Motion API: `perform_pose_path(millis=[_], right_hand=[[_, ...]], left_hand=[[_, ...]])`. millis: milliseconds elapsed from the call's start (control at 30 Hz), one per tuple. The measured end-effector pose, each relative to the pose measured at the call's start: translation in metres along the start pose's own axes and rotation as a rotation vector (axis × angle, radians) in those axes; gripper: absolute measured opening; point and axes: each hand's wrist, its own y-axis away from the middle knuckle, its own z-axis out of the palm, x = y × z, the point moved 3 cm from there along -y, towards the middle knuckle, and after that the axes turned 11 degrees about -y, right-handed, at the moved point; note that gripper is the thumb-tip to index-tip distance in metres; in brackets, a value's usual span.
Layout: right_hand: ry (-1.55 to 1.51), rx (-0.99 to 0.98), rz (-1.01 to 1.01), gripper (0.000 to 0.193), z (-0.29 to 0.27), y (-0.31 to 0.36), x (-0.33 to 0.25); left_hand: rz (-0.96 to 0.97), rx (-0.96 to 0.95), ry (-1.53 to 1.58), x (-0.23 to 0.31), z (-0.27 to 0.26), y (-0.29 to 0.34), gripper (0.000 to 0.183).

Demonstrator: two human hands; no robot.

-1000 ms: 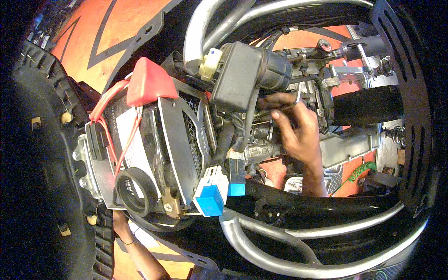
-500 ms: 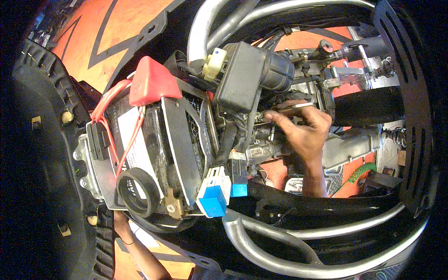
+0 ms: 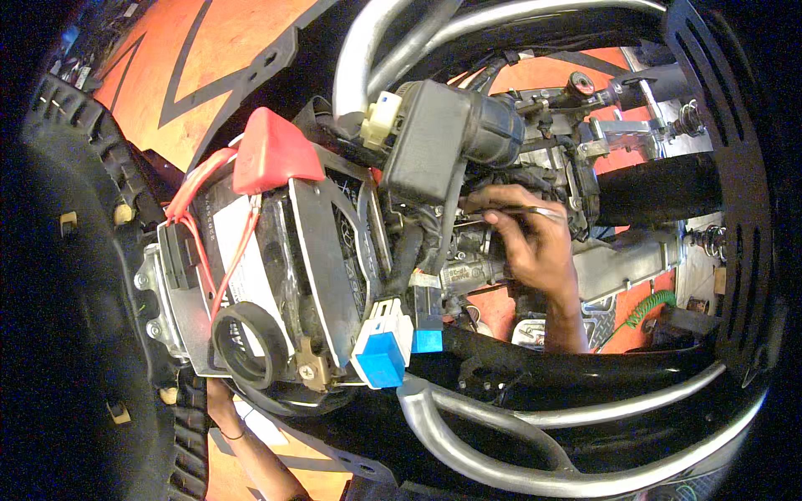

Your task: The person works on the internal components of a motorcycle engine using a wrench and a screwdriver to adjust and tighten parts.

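My right hand (image 3: 539,259) reaches into the gap of an opened motor vehicle, over the engine (image 3: 472,242). Its fingers are closed on a slim metal wrench (image 3: 539,210), whose far end is lost among the dark parts beside the black plastic housing (image 3: 422,142). The index finger stretches along the tool toward that housing. Of my left hand (image 3: 219,402) only the wrist end shows, below the battery (image 3: 276,242); its fingers are hidden behind the metal bracket and battery. A thin dark band circles that wrist.
A red terminal cover (image 3: 276,154) with red cables tops the battery. A black rubber ring (image 3: 248,344) and a blue-and-white connector (image 3: 383,355) sit near it. Silver frame tubes (image 3: 518,476) curve around the gap. A wheel (image 3: 660,196) and green coiled hose (image 3: 650,309) lie right.
My right hand has shifted slightly left, and the wrench has swung lower, with the index finger now extended above it. My left arm stays nearly in place.
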Motion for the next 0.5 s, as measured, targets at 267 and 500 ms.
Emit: perform_pose_path(millis=[267, 500], right_hand=[[0.097, -0.044, -0.093, 0.018, -0.001, -0.001, -0.002], [0.226, 0.068, 0.076, 0.018, -0.005, 0.001, 0.003]], left_hand=[[0.020, -0.001, 0.015, -0.001, -0.002, -0.005, 0.043], [0.039, -0.010, 0.017, 0.002, 0.000, -0.007, 0.043]])
